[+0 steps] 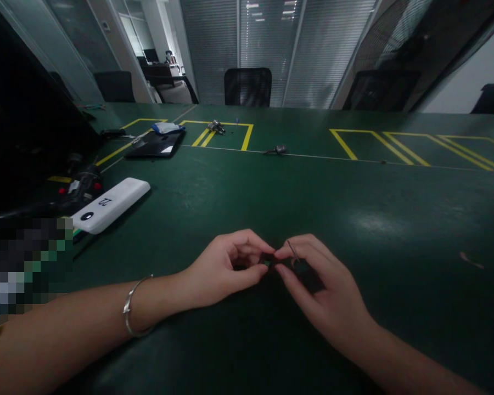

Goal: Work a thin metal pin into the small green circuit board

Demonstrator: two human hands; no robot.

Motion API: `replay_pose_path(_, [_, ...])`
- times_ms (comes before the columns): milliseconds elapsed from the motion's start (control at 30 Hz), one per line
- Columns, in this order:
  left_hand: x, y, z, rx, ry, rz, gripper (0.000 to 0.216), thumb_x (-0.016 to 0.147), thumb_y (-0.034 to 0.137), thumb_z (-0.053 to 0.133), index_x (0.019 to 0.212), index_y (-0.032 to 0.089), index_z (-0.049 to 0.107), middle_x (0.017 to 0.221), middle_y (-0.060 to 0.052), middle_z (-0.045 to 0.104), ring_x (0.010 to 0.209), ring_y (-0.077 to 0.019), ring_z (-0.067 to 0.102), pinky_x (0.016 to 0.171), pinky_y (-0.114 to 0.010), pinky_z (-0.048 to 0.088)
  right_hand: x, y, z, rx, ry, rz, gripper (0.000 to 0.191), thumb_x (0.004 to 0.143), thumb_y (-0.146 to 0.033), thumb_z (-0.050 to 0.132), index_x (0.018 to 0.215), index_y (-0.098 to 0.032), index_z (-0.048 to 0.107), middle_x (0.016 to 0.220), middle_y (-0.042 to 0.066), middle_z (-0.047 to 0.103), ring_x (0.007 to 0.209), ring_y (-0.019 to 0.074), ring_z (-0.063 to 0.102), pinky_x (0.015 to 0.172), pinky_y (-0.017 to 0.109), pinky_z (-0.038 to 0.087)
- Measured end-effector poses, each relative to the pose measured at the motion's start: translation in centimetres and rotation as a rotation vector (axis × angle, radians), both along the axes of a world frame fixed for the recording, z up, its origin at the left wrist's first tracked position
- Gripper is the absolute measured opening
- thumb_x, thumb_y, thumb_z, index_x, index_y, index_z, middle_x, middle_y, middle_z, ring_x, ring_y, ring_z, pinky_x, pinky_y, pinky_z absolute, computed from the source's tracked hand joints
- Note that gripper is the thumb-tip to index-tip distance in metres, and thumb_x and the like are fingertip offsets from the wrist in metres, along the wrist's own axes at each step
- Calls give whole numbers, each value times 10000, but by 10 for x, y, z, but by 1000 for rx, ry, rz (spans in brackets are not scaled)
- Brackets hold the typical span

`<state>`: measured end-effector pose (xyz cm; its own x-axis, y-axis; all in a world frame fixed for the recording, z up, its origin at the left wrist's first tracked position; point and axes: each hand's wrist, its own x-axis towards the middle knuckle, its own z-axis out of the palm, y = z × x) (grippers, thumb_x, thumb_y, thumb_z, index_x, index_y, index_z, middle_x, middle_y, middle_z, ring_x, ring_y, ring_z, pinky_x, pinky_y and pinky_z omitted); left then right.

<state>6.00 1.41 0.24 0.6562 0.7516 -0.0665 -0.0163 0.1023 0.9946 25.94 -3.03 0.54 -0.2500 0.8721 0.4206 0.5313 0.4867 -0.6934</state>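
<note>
Both hands rest on the dark green table (pixel 354 197) near its front edge, fingertips meeting. My left hand (pixel 226 269), with a silver bracelet on the wrist, pinches a small dark part (pixel 267 259) with a bit of green on it between thumb and fingers. My right hand (pixel 321 285) is curled too, holding a thin metal pin-like tool (pixel 292 250) whose tip points at the small part. The part is mostly hidden by the fingers.
A white power bank (pixel 109 204) lies at the left, beside dark tools with red dots (pixel 80 184). Farther back sit a black tablet (pixel 154 145), a blue-white cloth (pixel 167 128), small metal parts (pixel 216 127) and a small connector (pixel 276 149). Yellow tape boxes mark the table; black chairs stand behind.
</note>
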Motion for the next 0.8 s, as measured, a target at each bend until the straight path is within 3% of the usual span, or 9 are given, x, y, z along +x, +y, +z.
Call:
replay_pose_path(200, [1,2,-1,-122,-84,22,243,801,127,732,1011,143,612,956,-51,717,859,-143,685,800,-290,511,-1,-4,1,-28,-52,61,210,860,-119,581,1044,-219,588,1037,71,580,934,202,626,754,330,552])
replay_pose_path(567, [3,0,-3,-86,-76,60,280,745,120,779,959,134,599,920,-43,701,824,-151,677,785,-315,518,-3,-4,-3,-27,-114,66,239,838,-101,555,1036,-232,529,1042,63,552,901,206,631,739,366,564])
replay_pose_path(800, [3,-1,-3,-26,-52,59,277,775,157,764,996,143,598,933,-45,694,845,-155,674,790,-309,518,-2,-5,-1,35,-220,40,207,855,-130,544,1041,-217,529,1031,79,575,837,192,636,650,327,560])
